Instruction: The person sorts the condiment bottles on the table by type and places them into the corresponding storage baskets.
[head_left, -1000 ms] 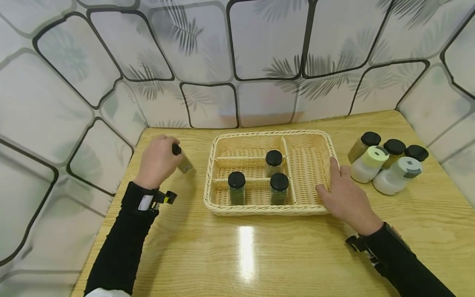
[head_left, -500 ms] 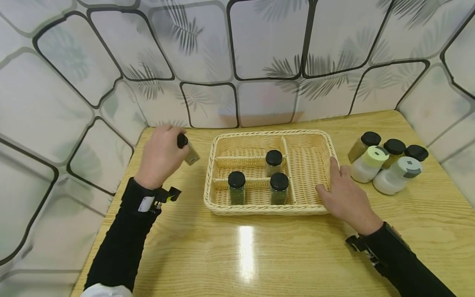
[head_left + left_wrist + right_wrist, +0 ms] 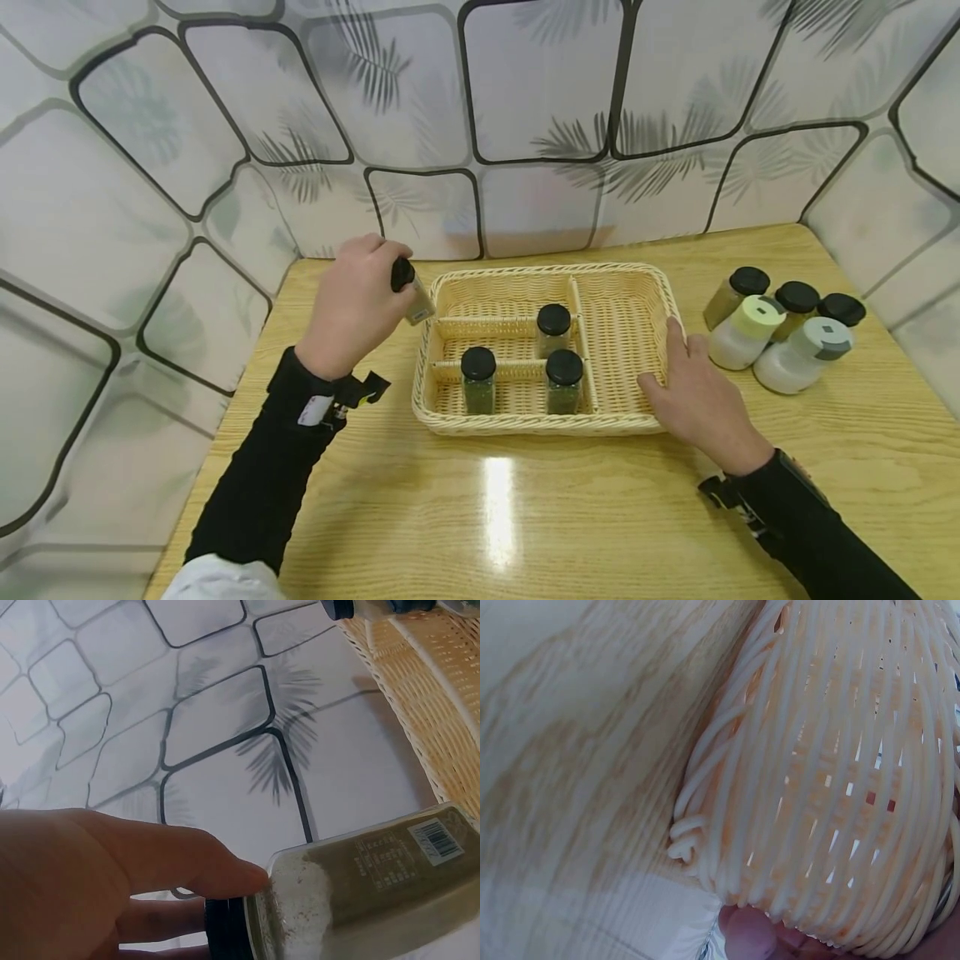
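In the head view, the left hand (image 3: pixel 356 300), its back upward, pinches a tilted jar (image 3: pixel 367 892) at the black lid (image 3: pixel 227 930), base toward five o'clock; the jar is between nine and ten o'clock of the wicker basket (image 3: pixel 626 333). The right hand (image 3: pixel 701 400), near four o'clock, grips the basket's rim, thumb inside.

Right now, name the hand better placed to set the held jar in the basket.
Probably the left hand: it holds the jar near the basket, while the right hand grips its right end.
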{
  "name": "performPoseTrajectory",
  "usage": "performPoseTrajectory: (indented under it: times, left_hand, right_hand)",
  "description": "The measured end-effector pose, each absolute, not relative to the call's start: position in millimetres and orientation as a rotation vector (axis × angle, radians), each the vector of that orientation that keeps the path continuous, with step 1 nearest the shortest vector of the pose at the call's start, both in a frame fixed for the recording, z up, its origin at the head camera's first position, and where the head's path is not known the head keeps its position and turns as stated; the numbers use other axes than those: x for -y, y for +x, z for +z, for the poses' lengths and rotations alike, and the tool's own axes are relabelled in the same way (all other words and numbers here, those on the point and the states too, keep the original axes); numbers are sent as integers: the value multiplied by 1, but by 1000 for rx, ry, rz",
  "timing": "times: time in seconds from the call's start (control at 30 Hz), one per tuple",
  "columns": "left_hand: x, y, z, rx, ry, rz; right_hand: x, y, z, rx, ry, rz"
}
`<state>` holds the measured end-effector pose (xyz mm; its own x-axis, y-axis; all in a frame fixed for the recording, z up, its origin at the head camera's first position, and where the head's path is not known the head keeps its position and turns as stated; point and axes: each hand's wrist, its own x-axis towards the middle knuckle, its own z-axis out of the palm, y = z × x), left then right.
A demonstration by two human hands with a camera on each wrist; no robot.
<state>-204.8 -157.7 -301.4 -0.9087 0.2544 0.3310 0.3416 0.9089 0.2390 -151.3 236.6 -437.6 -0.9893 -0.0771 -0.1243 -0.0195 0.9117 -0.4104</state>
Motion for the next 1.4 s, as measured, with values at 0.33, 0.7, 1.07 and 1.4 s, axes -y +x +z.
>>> performPoseTrajectory:
  times: [0.33,0.7,1.07,1.4]
  left_hand:
    - [130,-205,-298,2793,-561,-412]
    - [110,-211,-300,2829,-661,-380]
    - [87,-217,-302,2865,-767,-292]
    - [74,-218,-309,2881,-848,-249]
  right_hand:
    - [-237,-151,-440,-2925,-80,-645]
    - [-237,-151,-440,-2940,-78,-631]
    - [-236,-151,-439,-2945,-77,-635]
    - [-238,-151,-441,-2962,-76,-640]
